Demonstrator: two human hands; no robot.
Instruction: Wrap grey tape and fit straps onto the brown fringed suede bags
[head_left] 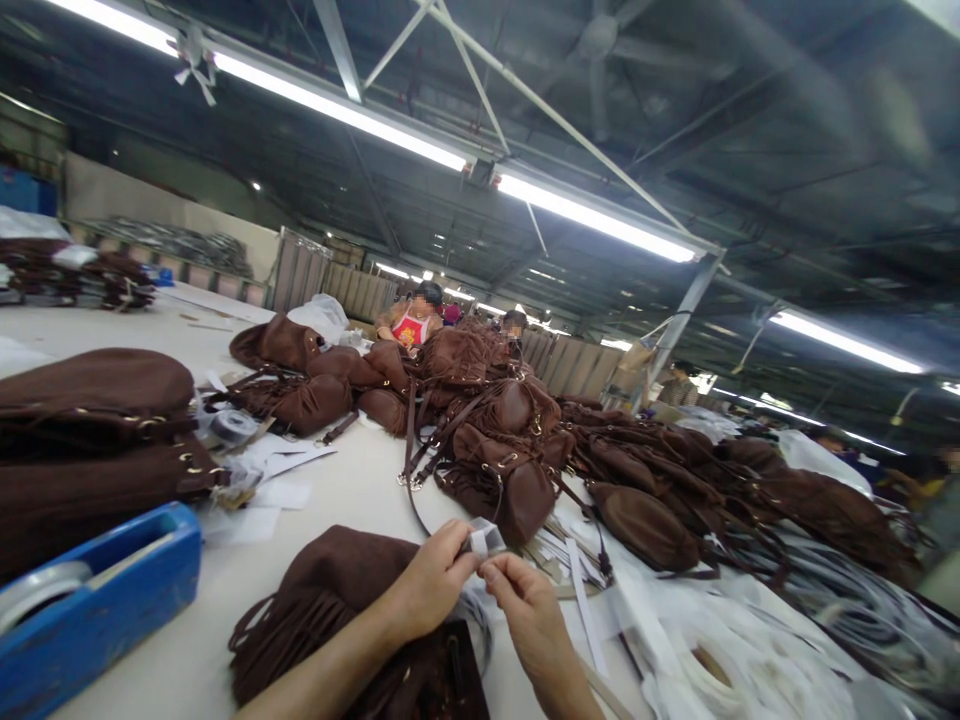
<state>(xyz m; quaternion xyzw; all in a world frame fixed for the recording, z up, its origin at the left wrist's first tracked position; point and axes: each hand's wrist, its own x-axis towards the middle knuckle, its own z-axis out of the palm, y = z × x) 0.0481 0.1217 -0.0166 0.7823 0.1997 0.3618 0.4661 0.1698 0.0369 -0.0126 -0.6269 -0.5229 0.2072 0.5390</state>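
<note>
Small whitish, see-through scrap of film (484,540) sits pinched between both hands, low in the middle of the view, held just above the long white worktable (352,490). The left hand (431,585) comes in from the lower left with its thumb and forefinger closed on the near left edge of the scrap. The right hand (525,600) meets it from the lower right, its fingertips also closed on the piece, so the two hands nearly touch. What the scrap is exactly, tape or wrapping, I cannot tell.

Directly under the left forearm lies a dark brown suede bag with long fringe (322,595), flat on the table, its fringe running toward the near edge. To the far left, at the near corner, stands a blue plastic tape dispenser (112,590) with a roll in it. Behind that is a stack of flat brown suede bags (90,440), with a grey roll of tape (234,425) and loose white paper slips (281,475) just beside it.

Beyond the hands, a big heap of brown fringed bags with straps and metal rings (495,440) runs across the table and off to the right. White strips and bands (750,640) litter the near right corner. At the far end a person in a red top (411,325) sits behind the heap. Long fluorescent tubes (592,215) glow overhead.
</note>
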